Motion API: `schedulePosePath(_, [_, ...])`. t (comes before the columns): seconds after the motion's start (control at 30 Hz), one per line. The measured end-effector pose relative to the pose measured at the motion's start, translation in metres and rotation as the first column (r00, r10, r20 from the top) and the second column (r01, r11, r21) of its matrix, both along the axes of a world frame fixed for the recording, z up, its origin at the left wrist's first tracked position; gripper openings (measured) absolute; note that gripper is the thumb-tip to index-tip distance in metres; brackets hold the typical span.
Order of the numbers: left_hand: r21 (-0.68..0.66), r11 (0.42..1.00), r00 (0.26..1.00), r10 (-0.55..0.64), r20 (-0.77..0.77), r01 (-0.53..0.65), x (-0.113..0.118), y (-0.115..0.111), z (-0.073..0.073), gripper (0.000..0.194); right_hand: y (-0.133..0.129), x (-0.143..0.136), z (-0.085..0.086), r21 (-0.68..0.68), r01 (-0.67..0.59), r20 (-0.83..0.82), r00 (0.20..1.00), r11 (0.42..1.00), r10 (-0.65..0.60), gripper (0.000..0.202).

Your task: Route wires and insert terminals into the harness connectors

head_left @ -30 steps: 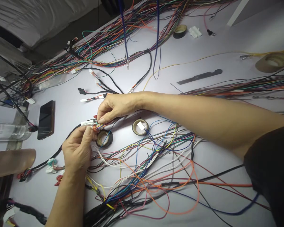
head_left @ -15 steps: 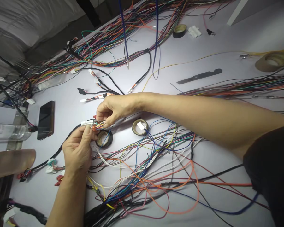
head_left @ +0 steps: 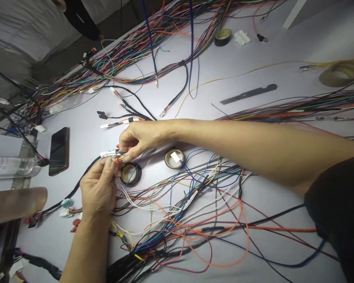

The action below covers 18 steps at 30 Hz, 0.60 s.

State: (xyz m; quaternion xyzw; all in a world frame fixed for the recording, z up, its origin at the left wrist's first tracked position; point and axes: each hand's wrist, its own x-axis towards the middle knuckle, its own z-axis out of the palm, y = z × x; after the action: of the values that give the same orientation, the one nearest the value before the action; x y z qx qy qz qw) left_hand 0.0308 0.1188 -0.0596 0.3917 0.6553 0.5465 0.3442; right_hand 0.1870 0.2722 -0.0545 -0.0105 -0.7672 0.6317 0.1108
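My left hand [head_left: 99,184] pinches a white wire connector [head_left: 107,154] and an orange connector [head_left: 117,160] between thumb and fingers. Thin coloured wires run out of the orange part toward my right hand [head_left: 135,140]. The right thumb and fingers are closed on these wires [head_left: 123,158] close behind the connector. Just right of my left fingertips lies a roll of black tape [head_left: 139,173]. A second tape roll [head_left: 167,158], with a small white connector [head_left: 175,157] across it, rests farther right, below my right forearm.
Loose wires [head_left: 177,212] spread over the near table, and a thick wire bundle [head_left: 129,51] lies along the far edge. A phone [head_left: 59,151] and a clear bottle [head_left: 14,166] are at left. A grey blade [head_left: 249,94] lies beyond my forearm. A person's dark sleeve [head_left: 79,19] shows at the back.
My right fingers have slid slightly left along the wires, closer to the connector. A person's sleeve and hand at the back have shifted into clearer view. The whole view has moved slightly.
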Motion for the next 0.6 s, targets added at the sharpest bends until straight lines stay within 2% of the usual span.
schedulePosePath(0.13, [-0.013,1.000,1.000,0.017,0.022,-0.017,0.001,0.000,0.001,0.024,-0.005,-0.002,0.002,0.131,0.040,0.008,0.999,0.991,-0.041,0.009])
schedulePosePath(0.27, [-0.023,0.998,0.997,0.059,0.051,-0.058,0.002,0.002,0.001,0.026,-0.004,-0.004,0.002,0.281,0.090,-0.062,0.995,0.956,-0.075,0.006])
schedulePosePath(0.33, [-0.010,0.998,0.996,0.070,0.063,-0.069,0.003,0.003,0.001,0.027,-0.002,-0.004,0.001,0.248,0.071,-0.069,0.996,0.966,-0.055,0.005])
schedulePosePath(0.47, [0.011,0.998,0.994,0.067,0.092,-0.068,0.003,0.003,0.002,0.026,0.006,0.000,-0.001,0.034,-0.026,-0.066,0.997,0.999,0.028,0.010])
schedulePosePath(0.53, [0.012,0.998,0.994,0.055,0.099,-0.056,0.002,0.003,0.002,0.024,0.009,0.001,-0.002,-0.041,-0.015,-0.074,0.997,0.999,0.012,0.009])
schedulePosePath(0.6, [0.016,0.999,0.994,0.042,0.099,-0.044,0.001,0.002,0.002,0.023,0.011,-0.001,-0.003,-0.092,0.031,-0.079,0.996,0.995,-0.039,0.018])
